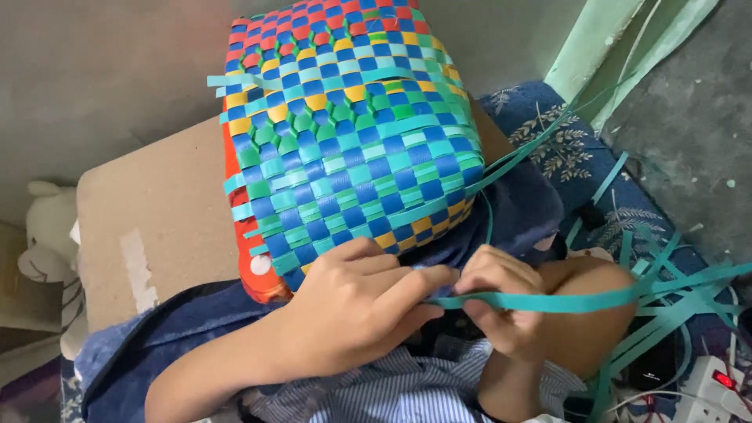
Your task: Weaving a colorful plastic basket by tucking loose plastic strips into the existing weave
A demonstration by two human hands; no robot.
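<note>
A woven basket (345,133) of blue, teal, green, yellow and red plastic strips lies on its side on my lap, its base toward me. My left hand (356,305) rests against the basket's near lower edge, with fingers curled over a teal plastic strip (564,299). My right hand (497,301) pinches the same strip just right of the left hand. The strip runs rightward past my bare knee (587,305). Loose strip ends stick out from the basket's left side and lower right corner.
A brown cardboard sheet (157,219) lies under the basket at left. Several loose teal strips (674,305) pile up at right over a blue floral cloth (580,164). A white power strip (709,388) sits at bottom right, a soft toy (47,235) at far left.
</note>
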